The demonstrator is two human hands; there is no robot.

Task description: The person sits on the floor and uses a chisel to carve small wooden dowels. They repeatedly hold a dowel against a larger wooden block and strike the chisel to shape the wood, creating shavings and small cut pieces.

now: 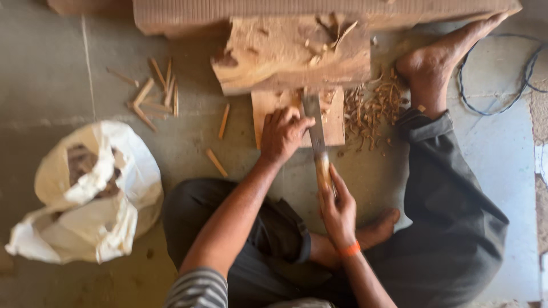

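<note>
A knife (315, 128) is gripped by the right hand (338, 208); a small wood piece is pinned on the board (334, 122) by the closed left hand (282, 134). Cut sticks (155, 94) and shavings (374, 108) are already piled on the floor (51, 74).

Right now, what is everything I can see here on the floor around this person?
wooden block: one, light brown, top centre, rough-cut
flat board: one, pale, under the block's near edge
blade tool: one, grey blade, wooden handle, over the board
wood shavings: a pile, tan, right of the board
wood sticks: several, tan, scattered at upper left
white sack: one, open, at left
cable: one, dark, looped at upper right
left hand: pressing on the board beside the blade
right hand: gripping the tool's handle; orange wristband
</note>
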